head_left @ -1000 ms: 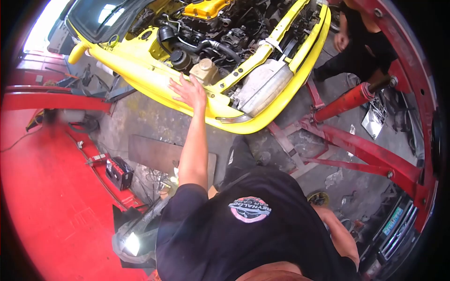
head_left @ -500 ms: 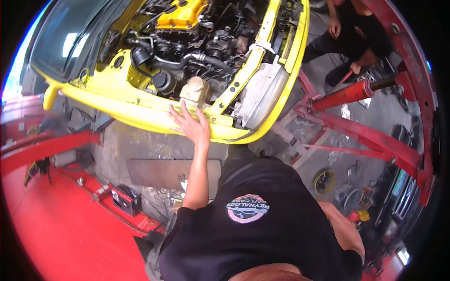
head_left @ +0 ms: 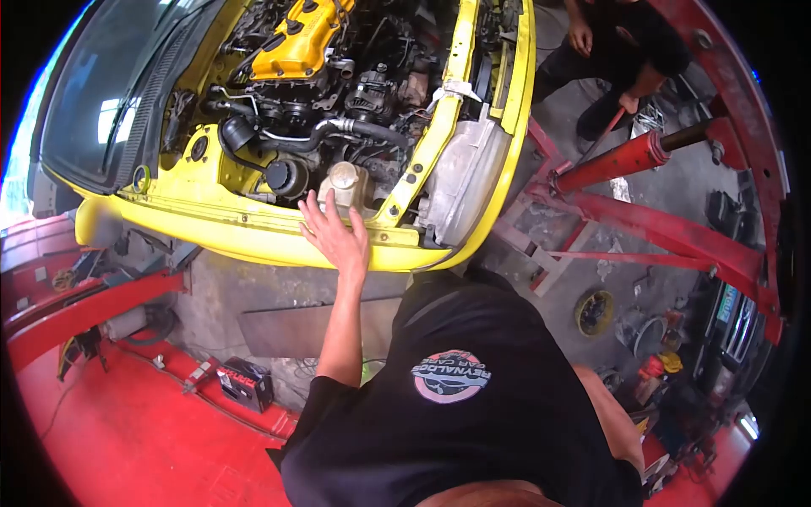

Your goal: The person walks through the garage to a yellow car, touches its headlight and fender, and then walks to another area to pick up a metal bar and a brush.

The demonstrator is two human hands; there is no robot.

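In the centre-left of the frame, the left hand lay open, gripping nothing, fingers spread over the front fender edge of the yellow car, which filled the upper left and centre. Just beside its fingertips stood a cream plastic reservoir. The bare right arm showed at lower right; its hand was hidden, its state impossible to tell.

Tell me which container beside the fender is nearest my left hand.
The pale tank, at the fingertips of your left hand; the round black canister sits farther off, toward the windshield.
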